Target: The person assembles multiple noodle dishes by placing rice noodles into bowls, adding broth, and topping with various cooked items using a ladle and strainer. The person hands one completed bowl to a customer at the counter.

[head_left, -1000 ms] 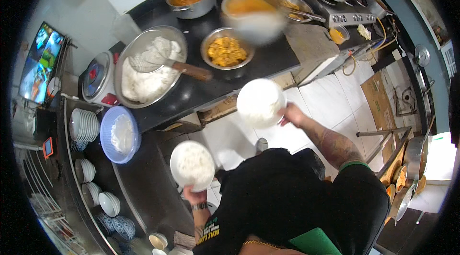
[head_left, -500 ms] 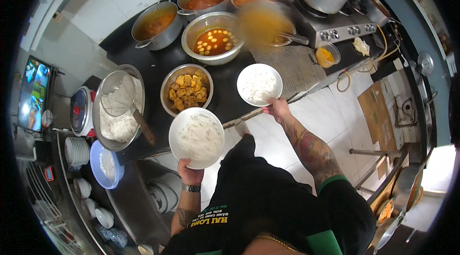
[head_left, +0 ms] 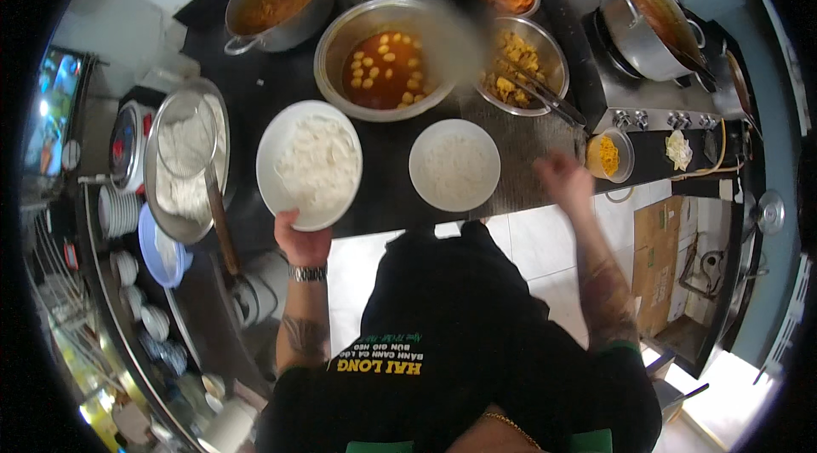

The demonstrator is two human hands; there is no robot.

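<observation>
My left hand [head_left: 302, 245] grips the near rim of a white bowl [head_left: 311, 164] of white noodles, tilted above the black counter. To its right, a second white bowl [head_left: 455, 165] with fewer noodles rests at the counter's front edge, with no hand on it. My right hand [head_left: 566, 179] hovers apart from that bowl, by the grey board [head_left: 545, 134]; its fingers are blurred by motion. Behind the bowls stand a large steel pot [head_left: 387, 70] of reddish broth with eggs and a steel bowl [head_left: 557, 40] of yellow-brown pieces, with tongs [head_left: 553, 102] lying in it.
At left is a steel colander [head_left: 183, 206] of noodles with a wooden-handled strainer [head_left: 223, 227] across it. Broth pots [head_left: 277, 6] line the back. A pot [head_left: 651, 23] sits on the stove at right, near a tub [head_left: 611, 153] of yellow food. A pale blur covers part of the view.
My right hand has let go of its bowl and moved right; that bowl now rests on the counter. My left hand has carried its bowl forward and left. The view has shifted.
</observation>
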